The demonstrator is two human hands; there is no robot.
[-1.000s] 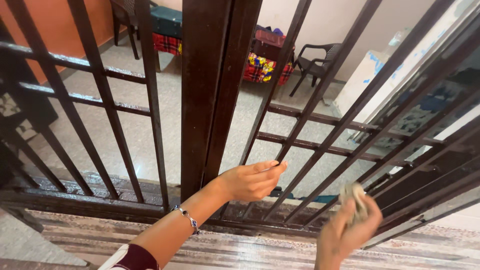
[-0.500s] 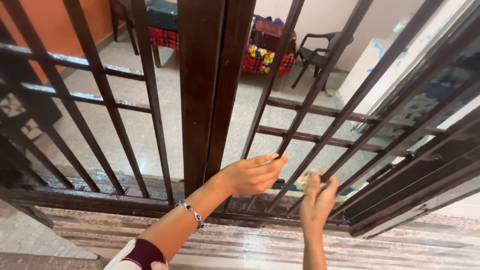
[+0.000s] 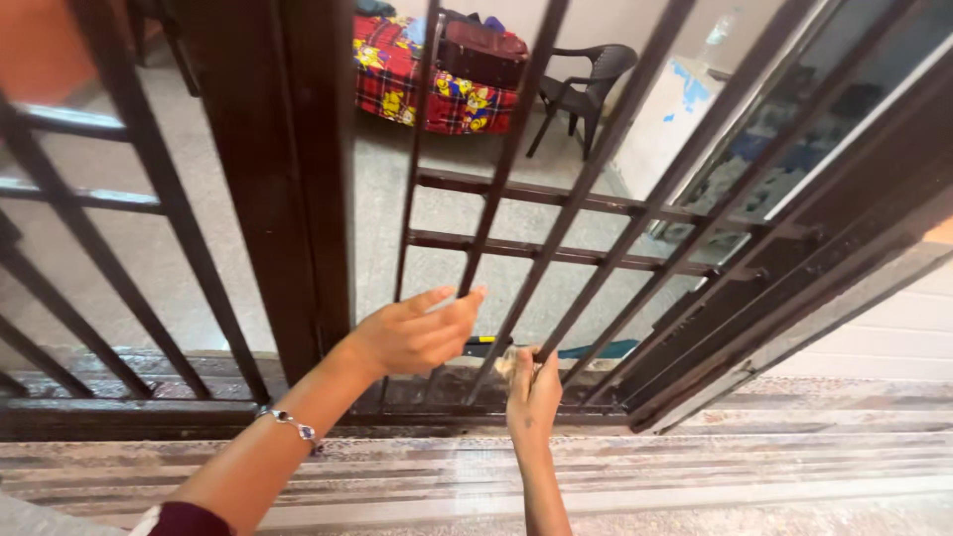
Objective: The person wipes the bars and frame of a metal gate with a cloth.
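The right hand [image 3: 533, 395] is closed around a pale cloth [image 3: 507, 363] pressed low on a dark gate bar [image 3: 556, 328]; the left hand [image 3: 417, 333] rests loosely curled against another bar; beyond, a speckled floor [image 3: 298, 238] and black chair [image 3: 586, 79].

beyond: a dark plastic chair [image 3: 584, 84], red checked cloth [image 3: 429, 84] (perhaps over a bed), speckled floor [image 3: 248, 228].

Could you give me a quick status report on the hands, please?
Left hand open against gate bars. Right hand shut on cloth, low on a bar. Nothing in the way.
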